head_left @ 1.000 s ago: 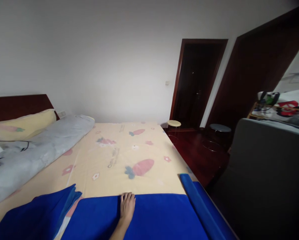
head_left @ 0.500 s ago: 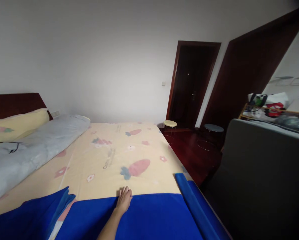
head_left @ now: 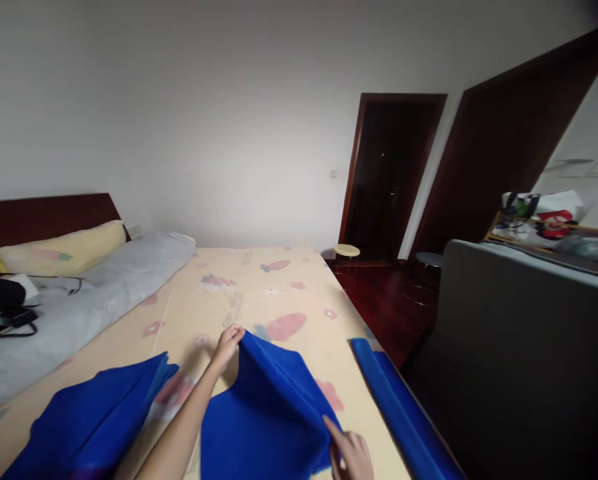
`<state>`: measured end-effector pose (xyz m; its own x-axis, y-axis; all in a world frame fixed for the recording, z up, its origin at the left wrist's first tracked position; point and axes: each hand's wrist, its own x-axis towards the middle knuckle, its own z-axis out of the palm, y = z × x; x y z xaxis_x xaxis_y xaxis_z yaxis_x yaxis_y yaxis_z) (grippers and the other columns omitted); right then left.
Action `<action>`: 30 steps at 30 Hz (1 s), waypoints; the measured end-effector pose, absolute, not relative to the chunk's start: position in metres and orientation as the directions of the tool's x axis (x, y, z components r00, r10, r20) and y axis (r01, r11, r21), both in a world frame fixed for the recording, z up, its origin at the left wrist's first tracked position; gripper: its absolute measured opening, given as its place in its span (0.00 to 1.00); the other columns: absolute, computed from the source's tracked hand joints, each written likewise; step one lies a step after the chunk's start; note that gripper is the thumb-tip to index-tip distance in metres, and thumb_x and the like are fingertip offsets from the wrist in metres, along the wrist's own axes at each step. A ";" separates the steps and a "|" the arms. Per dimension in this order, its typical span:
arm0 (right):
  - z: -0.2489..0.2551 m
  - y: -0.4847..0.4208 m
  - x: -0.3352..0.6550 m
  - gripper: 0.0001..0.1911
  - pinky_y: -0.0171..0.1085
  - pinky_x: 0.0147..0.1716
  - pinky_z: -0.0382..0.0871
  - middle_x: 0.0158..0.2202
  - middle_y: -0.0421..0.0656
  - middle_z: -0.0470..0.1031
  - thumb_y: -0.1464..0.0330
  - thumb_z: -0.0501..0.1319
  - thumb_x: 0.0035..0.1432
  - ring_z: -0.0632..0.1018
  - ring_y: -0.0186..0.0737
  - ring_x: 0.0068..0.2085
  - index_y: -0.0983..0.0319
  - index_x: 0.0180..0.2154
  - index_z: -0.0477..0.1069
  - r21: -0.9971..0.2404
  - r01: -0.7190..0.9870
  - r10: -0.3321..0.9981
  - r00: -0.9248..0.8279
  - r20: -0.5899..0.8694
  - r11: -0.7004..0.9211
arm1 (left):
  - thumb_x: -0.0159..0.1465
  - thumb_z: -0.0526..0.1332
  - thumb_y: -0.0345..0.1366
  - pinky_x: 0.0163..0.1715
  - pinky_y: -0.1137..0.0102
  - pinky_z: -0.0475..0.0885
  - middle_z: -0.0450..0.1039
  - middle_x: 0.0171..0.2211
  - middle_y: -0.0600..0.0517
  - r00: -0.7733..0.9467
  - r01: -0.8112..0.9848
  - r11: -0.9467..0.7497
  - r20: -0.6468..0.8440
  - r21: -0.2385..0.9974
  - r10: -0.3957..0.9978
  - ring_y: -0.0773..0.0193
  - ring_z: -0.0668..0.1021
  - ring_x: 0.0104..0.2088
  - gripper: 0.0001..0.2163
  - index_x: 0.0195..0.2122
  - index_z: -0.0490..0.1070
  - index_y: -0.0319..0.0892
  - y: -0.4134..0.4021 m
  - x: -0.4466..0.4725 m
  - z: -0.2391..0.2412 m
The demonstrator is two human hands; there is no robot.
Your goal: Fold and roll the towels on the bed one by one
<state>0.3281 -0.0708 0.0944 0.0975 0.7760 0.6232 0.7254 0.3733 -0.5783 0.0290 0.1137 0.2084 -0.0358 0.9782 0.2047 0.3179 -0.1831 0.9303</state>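
My left hand (head_left: pixel 229 341) pinches the far edge of a blue cloth (head_left: pixel 269 427) and holds it raised off the bed. From there the cloth slopes down to the right in a loose fold. At its right edge, my right hand (head_left: pixel 353 455) has a finger laid along the fabric and the rest curled; it appears to grip the edge. A second blue cloth (head_left: pixel 93 413), folded and rumpled, lies to the left of my left forearm. Another folded blue cloth (head_left: pixel 393 400) runs along the bed's right edge.
The bed (head_left: pixel 249 300) has a cream sheet with carrot and flower prints. On its left are a grey quilt (head_left: pixel 129 280), a pillow (head_left: pixel 73 247) and a black item with a cord (head_left: pixel 13 307). A dark panel (head_left: pixel 519 347) stands close on the right; stools (head_left: pixel 346 251) stand beyond.
My left hand has lifted the far edge of the blue cloth, which lay flat before. My right hand has come into view at the cloth's right edge. The view has shifted slightly left.
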 end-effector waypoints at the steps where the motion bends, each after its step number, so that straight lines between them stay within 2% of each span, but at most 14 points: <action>1: 0.112 -0.063 0.335 0.17 0.43 0.31 0.69 0.26 0.45 0.76 0.65 0.53 0.61 0.74 0.43 0.28 0.52 0.49 0.74 -0.651 0.651 0.770 0.156 0.618 0.390 | 0.55 0.56 0.56 0.34 0.70 0.66 0.70 0.27 0.55 -0.049 0.263 -0.198 0.218 0.944 0.975 0.64 0.74 0.31 0.18 0.28 0.65 0.44 0.104 0.021 0.224; 4: 0.169 -0.040 0.348 0.19 0.42 0.34 0.72 0.38 0.48 0.80 0.55 0.55 0.59 0.78 0.45 0.35 0.56 0.44 0.77 -0.837 0.401 0.802 0.315 0.507 0.372 | 0.52 0.63 0.53 0.32 0.71 0.66 0.71 0.25 0.55 -0.081 0.128 -0.225 0.236 0.966 0.968 0.65 0.74 0.29 0.18 0.29 0.67 0.43 0.072 0.006 0.264; 8: 0.233 -0.016 0.353 0.22 0.43 0.44 0.71 0.42 0.49 0.80 0.50 0.63 0.49 0.78 0.49 0.44 0.59 0.37 0.78 -0.927 0.098 0.876 0.302 0.375 0.363 | 0.52 0.66 0.50 0.30 0.71 0.67 0.71 0.23 0.58 -0.135 0.017 -0.247 0.247 0.969 0.960 0.67 0.74 0.26 0.18 0.34 0.67 0.43 0.030 -0.003 0.298; 10: 0.256 -0.007 0.351 0.22 0.44 0.44 0.71 0.40 0.48 0.81 0.52 0.67 0.45 0.78 0.48 0.42 0.60 0.37 0.78 -0.941 -0.067 0.918 0.254 0.305 0.331 | 0.51 0.67 0.49 0.29 0.72 0.67 0.71 0.23 0.59 -0.170 -0.007 -0.261 0.256 0.965 0.951 0.68 0.74 0.25 0.19 0.37 0.66 0.43 0.014 -0.006 0.309; 12: 0.273 0.001 0.348 0.23 0.42 0.39 0.71 0.35 0.47 0.81 0.53 0.69 0.42 0.78 0.46 0.36 0.61 0.37 0.78 -0.931 -0.241 0.952 0.205 0.227 0.274 | 0.50 0.67 0.49 0.29 0.72 0.66 0.71 0.22 0.59 -0.194 -0.014 -0.268 0.261 0.963 0.946 0.68 0.74 0.25 0.21 0.39 0.66 0.43 0.002 -0.009 0.319; 14: 0.285 0.007 0.343 0.23 0.41 0.34 0.70 0.30 0.45 0.80 0.53 0.68 0.41 0.77 0.42 0.31 0.61 0.36 0.78 -0.908 -0.347 0.967 0.176 0.184 0.236 | 0.50 0.68 0.49 0.28 0.72 0.66 0.71 0.21 0.59 -0.204 -0.020 -0.263 0.253 0.965 0.946 0.68 0.74 0.24 0.22 0.41 0.67 0.42 -0.008 -0.012 0.326; 18: 0.301 0.017 0.334 0.23 0.39 0.31 0.68 0.29 0.44 0.79 0.54 0.70 0.38 0.76 0.40 0.29 0.62 0.34 0.78 -0.911 -0.339 0.964 0.201 0.174 0.235 | 0.47 0.69 0.49 0.26 0.73 0.65 0.71 0.22 0.58 -0.228 -0.032 -0.262 0.248 0.964 0.941 0.68 0.73 0.23 0.22 0.39 0.69 0.42 -0.022 -0.016 0.339; 23: 0.314 0.024 0.334 0.23 0.38 0.29 0.67 0.24 0.43 0.77 0.57 0.73 0.32 0.75 0.38 0.27 0.63 0.32 0.77 -0.934 -0.284 0.960 0.234 0.152 0.217 | 0.46 0.70 0.48 0.30 0.72 0.67 0.73 0.24 0.57 -0.260 -0.043 -0.302 0.281 0.952 0.924 0.68 0.74 0.26 0.20 0.36 0.71 0.42 -0.030 -0.020 0.348; 30: 0.325 0.024 0.338 0.25 0.38 0.29 0.66 0.27 0.44 0.77 0.54 0.73 0.31 0.75 0.39 0.29 0.64 0.30 0.75 -0.944 -0.146 0.914 0.331 0.235 0.295 | 0.44 0.71 0.49 0.30 0.73 0.68 0.75 0.26 0.54 -0.285 -0.049 -0.333 0.306 0.942 0.908 0.68 0.75 0.27 0.21 0.33 0.72 0.40 -0.027 -0.022 0.352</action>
<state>0.3378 0.0235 0.3247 0.3312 0.9139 0.2346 -0.1460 0.2953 -0.9442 -0.0218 -0.0267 0.3521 -0.2848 0.9083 0.3064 -0.0493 -0.3331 0.9416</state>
